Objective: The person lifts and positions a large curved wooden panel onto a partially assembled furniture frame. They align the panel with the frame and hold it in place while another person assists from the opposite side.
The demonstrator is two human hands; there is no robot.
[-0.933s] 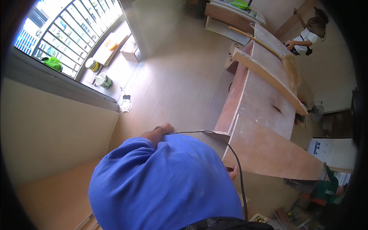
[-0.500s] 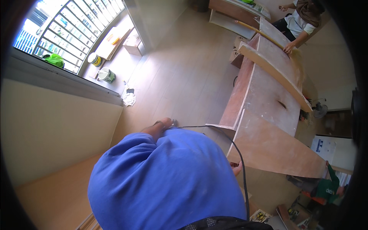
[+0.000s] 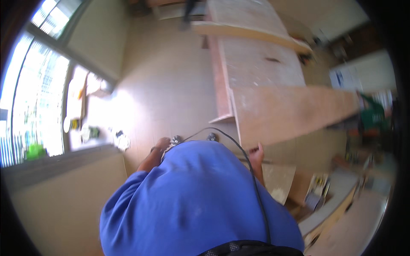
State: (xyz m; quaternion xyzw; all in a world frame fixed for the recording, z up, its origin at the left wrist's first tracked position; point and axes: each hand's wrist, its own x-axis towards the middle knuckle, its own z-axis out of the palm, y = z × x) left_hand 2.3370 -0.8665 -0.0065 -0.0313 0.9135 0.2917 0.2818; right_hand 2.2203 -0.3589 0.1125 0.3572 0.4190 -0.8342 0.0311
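My right hand (image 3: 256, 157) grips the near edge of a thin plywood panel (image 3: 294, 111), thumb on top; the fingers under it are mostly hidden. The panel tapers to the right, where a co-worker in a green shirt (image 3: 372, 116) is at its other end. It overlaps the near end of a long, dusty wooden cabinet carcass (image 3: 262, 64) lying on the floor. At my left side hangs my left hand (image 3: 163, 143), low beside my blue shirt; its fingers are blurred and too small to read. A black cable (image 3: 230, 134) loops across my front.
A pale wooden board (image 3: 252, 34) lies across the carcass. Buckets (image 3: 89, 133) and a white cloth (image 3: 121, 141) sit by the window at left. Wooden pieces and an open box (image 3: 301, 187) are at my right. A dark leg (image 3: 189, 10) shows at the far end.
My view has turned and swung, so carcass and panel appear rotated. My right hand, now more visible, stays at the panel's edge. The far co-worker in white has left view.
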